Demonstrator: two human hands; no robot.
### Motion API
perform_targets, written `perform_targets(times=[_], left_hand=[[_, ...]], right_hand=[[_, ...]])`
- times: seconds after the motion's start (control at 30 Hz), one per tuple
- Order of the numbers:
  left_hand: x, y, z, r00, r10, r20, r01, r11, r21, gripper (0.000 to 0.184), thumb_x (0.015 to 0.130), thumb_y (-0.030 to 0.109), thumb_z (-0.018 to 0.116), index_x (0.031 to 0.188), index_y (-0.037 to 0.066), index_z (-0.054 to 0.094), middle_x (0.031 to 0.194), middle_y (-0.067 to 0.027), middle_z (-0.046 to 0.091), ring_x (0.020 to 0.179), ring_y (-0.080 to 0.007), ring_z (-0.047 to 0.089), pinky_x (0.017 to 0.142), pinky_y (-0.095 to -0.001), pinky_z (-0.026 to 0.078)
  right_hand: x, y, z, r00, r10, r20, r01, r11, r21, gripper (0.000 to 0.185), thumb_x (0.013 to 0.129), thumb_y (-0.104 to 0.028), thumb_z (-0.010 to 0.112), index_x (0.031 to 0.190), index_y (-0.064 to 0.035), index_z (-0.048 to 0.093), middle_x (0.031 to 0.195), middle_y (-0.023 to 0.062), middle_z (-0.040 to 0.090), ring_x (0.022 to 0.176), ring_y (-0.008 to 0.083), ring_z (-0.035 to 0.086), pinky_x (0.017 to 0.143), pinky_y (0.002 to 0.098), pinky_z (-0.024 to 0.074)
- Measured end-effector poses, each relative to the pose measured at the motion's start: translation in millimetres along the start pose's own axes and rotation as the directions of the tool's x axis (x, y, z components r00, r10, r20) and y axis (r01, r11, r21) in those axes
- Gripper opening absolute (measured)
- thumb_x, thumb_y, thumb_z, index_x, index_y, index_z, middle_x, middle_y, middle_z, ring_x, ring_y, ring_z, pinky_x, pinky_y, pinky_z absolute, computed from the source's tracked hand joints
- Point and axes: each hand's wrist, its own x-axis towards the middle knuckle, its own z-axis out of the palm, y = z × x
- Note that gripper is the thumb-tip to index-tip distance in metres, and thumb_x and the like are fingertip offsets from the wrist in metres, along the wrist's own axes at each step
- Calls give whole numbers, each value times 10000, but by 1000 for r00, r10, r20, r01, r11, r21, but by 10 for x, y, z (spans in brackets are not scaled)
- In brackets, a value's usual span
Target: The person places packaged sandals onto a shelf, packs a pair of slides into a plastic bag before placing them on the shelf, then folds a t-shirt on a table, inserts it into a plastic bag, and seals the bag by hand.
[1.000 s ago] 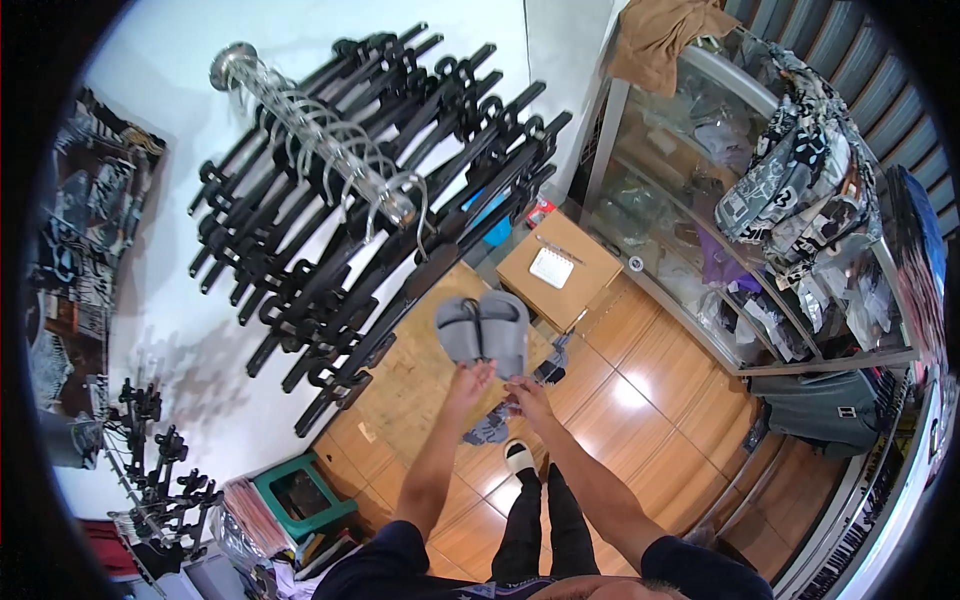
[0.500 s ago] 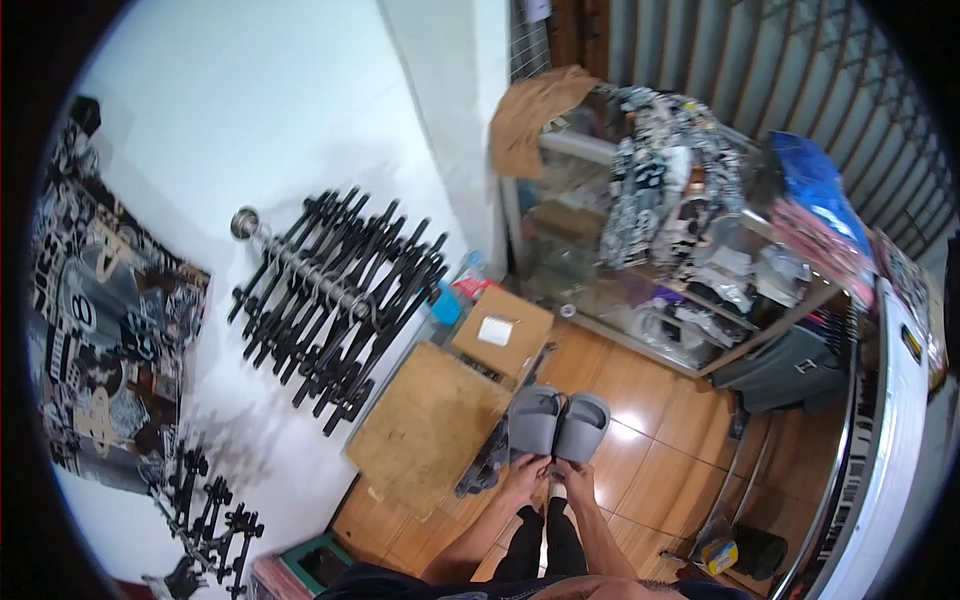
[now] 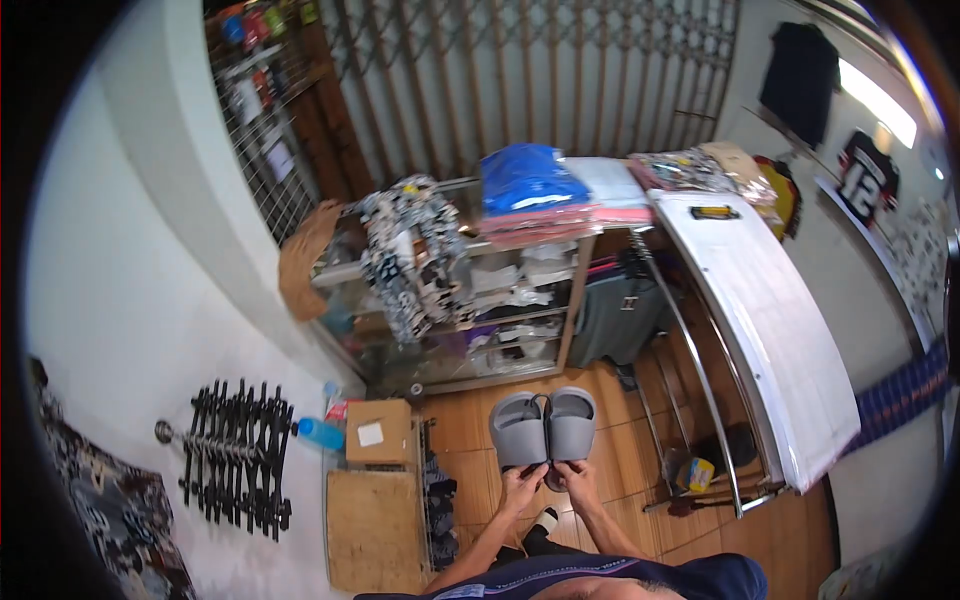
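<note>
A pair of grey slide sandals (image 3: 572,436) is held side by side in front of me, their open foot ends pointing away and a dark loop between them. My left hand (image 3: 521,488) is closed on the near end of the left slide, thumb toward the middle. Likewise, my right hand (image 3: 578,481) grips the near end of the right slide. Both hands are close together above the tiled floor, and parts of the fingers are hidden under the slides.
On the left stand a cardboard box (image 3: 378,432), a wooden board (image 3: 372,530) and a wall rack of black hangers (image 3: 235,455). Ahead is a glass display case (image 3: 450,385) with folded clothes. A white-topped metal rack (image 3: 750,320) stands at the right.
My view has turned to the right, so the case and the white-topped rack show more fully. Both hands still hold the slides, which now point more directly ahead.
</note>
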Motion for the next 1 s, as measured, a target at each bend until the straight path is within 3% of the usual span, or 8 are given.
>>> perform_targets(times=[0.07, 0.13, 0.27, 0.53, 0.63, 0.77, 0.8, 1.0], left_hand=[[71, 101, 290, 997, -8, 72, 3, 998, 67, 145, 878, 140, 700, 950, 15, 702, 759, 35, 615, 641, -46, 505, 584, -217, 415], [115, 230, 607, 978, 141, 156, -173, 963, 209, 196, 882, 162, 699, 976, -10, 704, 812, 3, 661, 701, -66, 569, 642, -223, 461], [189, 368, 1200, 944, 168, 283, -221, 961, 167, 168, 900, 142, 666, 938, -18, 699, 855, -19, 677, 766, -94, 606, 709, -240, 489], [349, 587, 2221, 797, 152, 585, -257, 961, 99, 143, 918, 57, 626, 992, -58, 667, 912, -32, 671, 796, -87, 597, 731, -226, 493], [446, 649, 2602, 707, 158, 689, -335, 933, 129, 140, 936, 67, 609, 874, -57, 626, 806, 6, 606, 729, -51, 517, 643, -219, 453], [703, 645, 3110, 554, 183, 812, -483, 865, 134, 140, 936, 68, 608, 903, -67, 626, 810, 13, 603, 732, -45, 518, 641, -205, 444], [711, 655, 3265, 564, 145, 813, -384, 918, 103, 139, 935, 68, 610, 930, -70, 626, 811, 11, 604, 741, -42, 525, 644, -201, 444], [1084, 647, 4044, 411, 74, 909, -415, 903, 114, 162, 938, 97, 604, 939, -65, 614, 749, 4, 585, 717, -48, 515, 614, -225, 439]], right_hand=[[1, -194, -190, 997, -62, -53, 62, 998, -7, 93, 860, -67, 640, 904, 2, 684, 789, 16, 649, 601, 73, 521, 532, 225, 397], [-88, -550, -308, 981, -157, -114, 155, 988, -24, 115, 851, -88, 652, 891, 15, 683, 763, 18, 642, 594, 72, 522, 514, 228, 388], [-57, -842, -660, 898, -404, -175, 366, 906, -213, 145, 853, -111, 652, 871, 32, 673, 723, 27, 618, 598, 77, 533, 513, 216, 402], [-159, -1452, -1127, 767, -440, -467, 467, 882, -62, 165, 885, -70, 629, 983, 59, 659, 820, 48, 645, 657, 88, 580, 558, 242, 513], [-156, -1676, -1307, 673, -482, -561, 497, 856, -140, 172, 887, -72, 625, 983, 67, 656, 856, 48, 632, 667, 93, 582, 546, 234, 507], [-57, -1944, -1602, 548, -534, -644, 499, 827, -261, 188, 887, -75, 620, 999, 75, 641, 918, 45, 608, 697, 83, 577, 516, 229, 487], [-30, -2025, -1669, 514, -543, -664, 490, 821, -292, 195, 890, -78, 616, 1008, 76, 639, 916, 44, 607, 687, 78, 573, 511, 226, 482], [238, -2407, -2086, 391, -478, -787, 477, 836, -271, 169, 914, -107, 612, 1004, 36, 623, 798, 31, 588, 648, 65, 548, 495, 211, 469]])
